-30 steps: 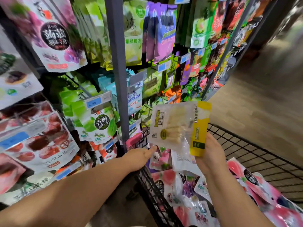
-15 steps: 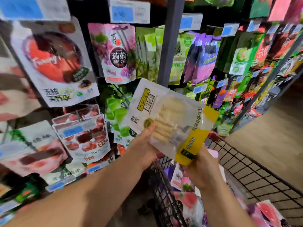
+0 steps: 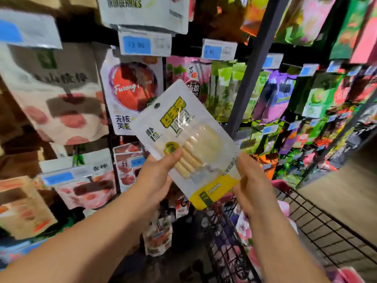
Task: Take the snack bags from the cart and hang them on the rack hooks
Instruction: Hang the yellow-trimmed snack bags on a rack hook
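Bag is up in front of the rack, tilted, hang hole at the top left corner and not on a hook. It's a white pouch with yellow block lettering up top, too smeared to read. Pale sticks show through the clear window, and a yellow band crosses the bottom corner with small print I can't make out. Left hand grips the lower left side, thumb clamped over the front right by a round yellow-green seal. Right hand pinches the lower right edge, just beside that yellow band. So the hands are apart, one on each side, both fastened on the one bag. Directly behind it hangs the plum bag, white with a red fruit picture, reading "Furong" and "无核" lower down. Above that, a blue tag reads "13 80". The next tag to its right ends in "90", first digit unclear. Top of the view, a white pouch shows "BLUEBERRIES". Down by the left hand a small tag looks like "9 90". Right of the dark rack post hang green bags and purple bags in rows, their print blurred. Low right sits the black wire cart, with pink bags lying inside.
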`<state>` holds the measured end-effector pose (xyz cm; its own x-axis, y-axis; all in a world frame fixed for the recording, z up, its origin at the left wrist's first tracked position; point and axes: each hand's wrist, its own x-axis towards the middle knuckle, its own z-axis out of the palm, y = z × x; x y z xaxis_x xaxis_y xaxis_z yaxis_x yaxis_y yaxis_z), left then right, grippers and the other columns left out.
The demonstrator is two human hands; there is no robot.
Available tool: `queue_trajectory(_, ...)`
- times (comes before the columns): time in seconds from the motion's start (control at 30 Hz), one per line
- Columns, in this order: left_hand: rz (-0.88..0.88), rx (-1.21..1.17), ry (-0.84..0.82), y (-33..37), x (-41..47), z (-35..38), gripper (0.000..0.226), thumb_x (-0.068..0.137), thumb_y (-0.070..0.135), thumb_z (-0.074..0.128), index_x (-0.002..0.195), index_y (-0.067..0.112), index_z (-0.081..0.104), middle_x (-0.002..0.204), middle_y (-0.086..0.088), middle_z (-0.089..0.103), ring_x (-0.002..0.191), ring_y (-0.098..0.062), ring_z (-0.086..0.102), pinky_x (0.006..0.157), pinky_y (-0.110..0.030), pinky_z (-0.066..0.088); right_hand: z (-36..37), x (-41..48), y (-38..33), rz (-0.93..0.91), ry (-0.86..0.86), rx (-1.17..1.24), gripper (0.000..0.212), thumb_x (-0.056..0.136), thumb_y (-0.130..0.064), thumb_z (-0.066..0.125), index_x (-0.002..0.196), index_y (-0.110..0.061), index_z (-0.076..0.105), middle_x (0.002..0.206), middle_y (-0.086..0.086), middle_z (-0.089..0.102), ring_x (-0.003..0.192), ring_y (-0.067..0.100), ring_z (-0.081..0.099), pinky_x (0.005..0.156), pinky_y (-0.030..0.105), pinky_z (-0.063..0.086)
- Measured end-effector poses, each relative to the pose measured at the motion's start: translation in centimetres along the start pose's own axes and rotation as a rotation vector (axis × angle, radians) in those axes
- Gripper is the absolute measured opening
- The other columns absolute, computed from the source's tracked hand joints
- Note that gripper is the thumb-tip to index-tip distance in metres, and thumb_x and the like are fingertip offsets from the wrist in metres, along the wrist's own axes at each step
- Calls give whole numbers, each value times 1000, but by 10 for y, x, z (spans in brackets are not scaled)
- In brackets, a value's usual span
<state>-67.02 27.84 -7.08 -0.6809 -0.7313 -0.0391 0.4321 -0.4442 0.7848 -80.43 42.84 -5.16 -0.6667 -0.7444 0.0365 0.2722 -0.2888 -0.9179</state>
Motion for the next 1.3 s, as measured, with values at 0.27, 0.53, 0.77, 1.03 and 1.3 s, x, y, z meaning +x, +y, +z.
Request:
queue_trajectory(0.27,146,155,43,92,-61,-82,54,64,3,76,116,6,62,105,-12,72,95,-28,68,86,-42,55,101,-40,32,-77,54,-417,15,78,-21,75,76,-8,68,73,13,63,59,19,56,55,25,42)
queue_trajectory(0.53,221,265,115,195,-137,-172,61,53,3,84,110,2,64,99,-17,72,92,-34,67,85,-42,55,246,-75,65,-28,-287,-641,31,66,-41,77,90,-22,74,80,-1,75,65,14,67,58,29,46)
queue_trajectory(0.77,338,261,232,258,-188,-233,46,60,6,81,103,3,66,93,-14,73,81,-27,69,76,-35,56,346,-93,98,-46,-451,-463,16,89,-9,68,102,-17,66,73,-7,74,61,10,67,51,25,51)
queue_trajectory(1.03,461,175,543,293,-238,-275,25,84,1,67,108,7,65,96,-14,74,88,-29,70,85,-42,55,435,-100,125,-24,-644,-490,22,83,-14,75,104,-16,69,96,3,77,89,25,73,81,44,58)
queue_trajectory(1.3,555,195,788,314,-294,-317,30,87,7,66,117,7,61,103,-16,72,94,-33,69,77,-37,57,505,-127,166,0,-867,-535,18,84,-26,74,101,-25,69,96,-5,76,91,17,72,90,48,55)
